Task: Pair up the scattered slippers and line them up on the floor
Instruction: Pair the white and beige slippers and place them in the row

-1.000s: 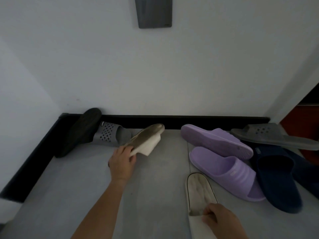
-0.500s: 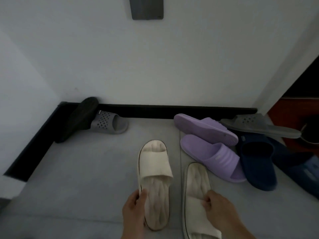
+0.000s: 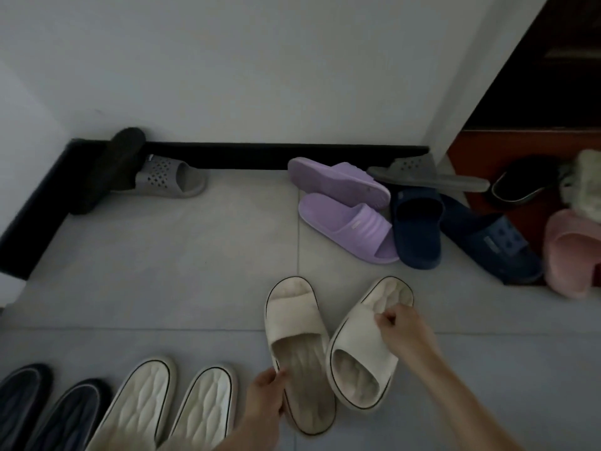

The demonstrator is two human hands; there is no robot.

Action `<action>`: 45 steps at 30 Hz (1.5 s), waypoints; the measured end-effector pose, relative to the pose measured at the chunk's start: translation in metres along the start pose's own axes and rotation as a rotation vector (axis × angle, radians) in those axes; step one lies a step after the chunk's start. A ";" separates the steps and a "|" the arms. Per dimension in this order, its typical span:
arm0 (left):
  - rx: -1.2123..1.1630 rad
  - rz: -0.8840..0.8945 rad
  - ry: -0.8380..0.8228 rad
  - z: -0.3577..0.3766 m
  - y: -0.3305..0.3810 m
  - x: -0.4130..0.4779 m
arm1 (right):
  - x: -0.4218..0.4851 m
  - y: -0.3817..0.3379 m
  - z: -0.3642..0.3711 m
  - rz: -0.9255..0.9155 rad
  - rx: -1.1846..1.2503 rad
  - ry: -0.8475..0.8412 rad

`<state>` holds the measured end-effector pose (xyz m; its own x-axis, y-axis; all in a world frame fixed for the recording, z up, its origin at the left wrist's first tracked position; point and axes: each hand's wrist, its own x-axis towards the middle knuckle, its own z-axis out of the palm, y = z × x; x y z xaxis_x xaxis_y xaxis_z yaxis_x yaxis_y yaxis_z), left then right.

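Observation:
Two cream slippers lie side by side on the grey tiled floor. My left hand [image 3: 267,397] grips the heel edge of the left cream slipper [image 3: 294,323]. The right cream slipper [image 3: 364,346] is tilted, toe pointing away to the right, and my right hand [image 3: 401,328] pinches its strap near the toe. At the bottom left stand a lined-up cream pair [image 3: 169,408] and a dark pair [image 3: 42,408]. Two purple slippers [image 3: 344,222] lie in a heap by the wall with two navy slippers [image 3: 419,229].
A grey perforated slipper [image 3: 169,177] and a black slipper [image 3: 110,167] lean in the left corner on the black skirting. Another grey slipper [image 3: 426,177] lies by the wall corner. On the red floor at the right are a pink fluffy slipper [image 3: 572,252] and a black one [image 3: 517,183].
My left hand brought the cream slipper from near the wall down beside the other cream one. My right hand shifted up to the strap near the toe and turned that slipper. The view dropped, showing the lined-up pairs.

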<state>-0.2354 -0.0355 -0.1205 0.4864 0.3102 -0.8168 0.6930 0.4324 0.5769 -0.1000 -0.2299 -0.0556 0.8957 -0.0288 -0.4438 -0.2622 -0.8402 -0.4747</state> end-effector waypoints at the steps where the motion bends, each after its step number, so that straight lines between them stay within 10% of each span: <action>1: 0.119 0.008 0.008 0.002 -0.003 0.001 | 0.003 0.001 -0.001 -0.011 0.006 0.005; 10: 0.836 0.685 0.166 0.022 0.058 -0.011 | 0.017 0.021 -0.005 -0.155 0.111 -0.039; 16: 1.482 0.597 -0.098 0.032 0.093 0.015 | 0.026 0.050 -0.016 -0.285 -0.211 -0.231; 28: 1.434 0.733 -0.071 0.028 0.078 0.027 | 0.011 0.072 -0.005 -0.053 0.313 0.156; 37: 1.421 0.786 -0.153 0.018 0.068 0.010 | -0.042 0.040 0.079 0.341 1.012 -0.156; 45: 1.801 0.727 -0.354 0.008 0.071 0.009 | -0.067 0.030 0.095 0.292 0.832 -0.276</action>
<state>-0.1778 -0.0088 -0.0872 0.7863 -0.2501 -0.5649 -0.1193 -0.9586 0.2584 -0.2016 -0.2020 -0.1125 0.6641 0.0419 -0.7465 -0.7335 -0.1570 -0.6614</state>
